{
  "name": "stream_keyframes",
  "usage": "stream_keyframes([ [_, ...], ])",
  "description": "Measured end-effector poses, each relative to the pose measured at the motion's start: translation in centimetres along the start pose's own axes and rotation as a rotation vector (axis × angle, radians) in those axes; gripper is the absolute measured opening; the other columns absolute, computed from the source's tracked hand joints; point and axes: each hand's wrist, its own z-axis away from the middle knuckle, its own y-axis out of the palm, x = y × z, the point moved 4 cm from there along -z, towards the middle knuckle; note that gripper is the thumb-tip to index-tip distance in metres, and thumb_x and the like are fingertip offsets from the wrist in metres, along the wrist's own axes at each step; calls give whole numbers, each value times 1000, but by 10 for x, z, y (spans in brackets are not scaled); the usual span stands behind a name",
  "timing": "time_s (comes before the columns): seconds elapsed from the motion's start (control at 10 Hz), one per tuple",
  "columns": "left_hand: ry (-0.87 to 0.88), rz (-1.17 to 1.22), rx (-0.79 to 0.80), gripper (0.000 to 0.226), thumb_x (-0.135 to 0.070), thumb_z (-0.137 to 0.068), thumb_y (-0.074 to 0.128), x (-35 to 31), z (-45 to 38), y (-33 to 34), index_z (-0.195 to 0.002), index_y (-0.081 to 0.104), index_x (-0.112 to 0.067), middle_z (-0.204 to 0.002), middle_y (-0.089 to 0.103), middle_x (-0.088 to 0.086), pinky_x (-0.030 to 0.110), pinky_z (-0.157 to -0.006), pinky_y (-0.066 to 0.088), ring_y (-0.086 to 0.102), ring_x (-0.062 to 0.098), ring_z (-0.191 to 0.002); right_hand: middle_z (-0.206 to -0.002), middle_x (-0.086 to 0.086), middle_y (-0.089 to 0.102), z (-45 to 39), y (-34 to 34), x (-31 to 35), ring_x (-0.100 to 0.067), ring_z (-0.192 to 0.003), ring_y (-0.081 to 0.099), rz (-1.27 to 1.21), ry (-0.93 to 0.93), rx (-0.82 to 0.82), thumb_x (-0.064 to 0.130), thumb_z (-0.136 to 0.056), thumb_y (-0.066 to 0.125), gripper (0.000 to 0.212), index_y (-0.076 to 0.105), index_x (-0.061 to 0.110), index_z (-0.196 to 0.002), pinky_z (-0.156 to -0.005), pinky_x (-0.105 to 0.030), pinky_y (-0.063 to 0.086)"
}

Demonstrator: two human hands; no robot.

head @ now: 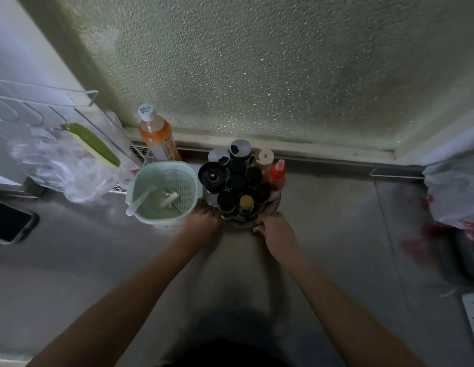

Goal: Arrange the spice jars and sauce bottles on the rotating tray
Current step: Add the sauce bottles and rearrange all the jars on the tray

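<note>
At the left edge a dark phone [11,221] is cut off. Just left of centre a pale green strainer basket [164,192] stands beside the rotating tray [242,223] — its rim mostly hidden under crowded jars [237,182] and a red-capped sauce bottle [277,173]. The left hand [201,225] is blurred; its fingers curl against the tray's lower-left edge, spread hard to tell. The right hand [276,230] lies with fingers together on the lower-right edge.
</note>
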Motion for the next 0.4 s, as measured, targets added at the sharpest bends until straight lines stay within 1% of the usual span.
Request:
stream_keyframes([
  [0.1, -51, -23, 10, 26, -7, -64, 49, 2, 1, 8, -70, 74, -7, -68, 74, 9, 31, -70, 59, 72, 23, -66, -99, -18, 64, 0, 9, 2, -29, -102, 50, 8, -38, -26, 21, -87, 59, 16, 61, 5, -92, -76, -35, 41],
  [0.2, -23, -59, -20, 18, -5, -48, 73, 5, -2, 5, -65, 73, -8, -64, 73, 8, 28, -63, 58, 71, 21, -60, -99, -18, 65, 2, 13, 4, -30, -101, 52, -11, -44, -48, 19, -87, 59, 14, 61, 6, -93, -77, -35, 42],
  [0.3, -72, 27, 14, 29, -10, -29, 86, -1, 3, -15, -54, 71, -12, -53, 69, 4, 20, -49, 52, 67, 18, -49, -95, -17, 67, 11, 12, -2, -33, -93, 57, -106, -72, -95, 14, -90, 54, 12, 59, 9, -99, -73, -37, 43],
  [0.4, -203, 239, -43, 22, -2, -59, 73, 0, 25, -41, -80, 72, -4, -74, 72, 17, 29, -53, 54, 70, 31, -63, -89, -13, 71, 48, -10, -13, -27, -83, 66, -376, 29, -241, 5, -92, 48, 23, 59, 17, -108, -73, -38, 52],
])
